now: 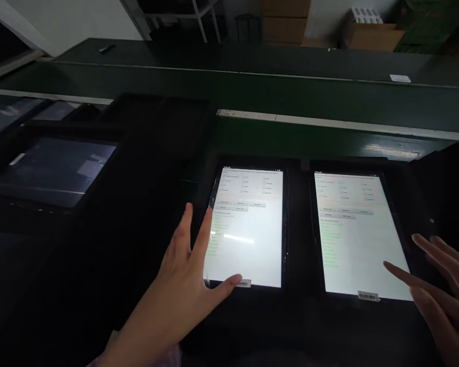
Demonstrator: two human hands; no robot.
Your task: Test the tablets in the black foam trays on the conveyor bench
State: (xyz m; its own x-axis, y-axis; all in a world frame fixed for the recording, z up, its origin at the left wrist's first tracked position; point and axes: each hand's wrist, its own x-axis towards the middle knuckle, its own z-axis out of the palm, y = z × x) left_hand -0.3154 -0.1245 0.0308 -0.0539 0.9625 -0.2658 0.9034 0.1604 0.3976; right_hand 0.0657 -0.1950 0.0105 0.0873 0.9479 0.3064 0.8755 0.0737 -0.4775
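Two lit tablets lie side by side in black surrounds, the left tablet [252, 244] and the right tablet [355, 244]. Both white screens show check boxes, grey buttons and lines of green text, with a small barcode label at the lower edge. My left hand [185, 270] is spread over the left tablet's lower left side, its thumb near the label; whether it touches the glass I cannot tell. My right hand [443, 285] hovers at the right tablet's lower right side, index finger stretched over the screen and other fingers apart. Neither hand holds anything.
At the left lies a tablet with a dark screen [57, 163], with more dark screens behind it. A green bench [156, 79] with pale edge strips runs across the back. Beyond it stand cardboard boxes [285, 25] and a stool [248, 23].
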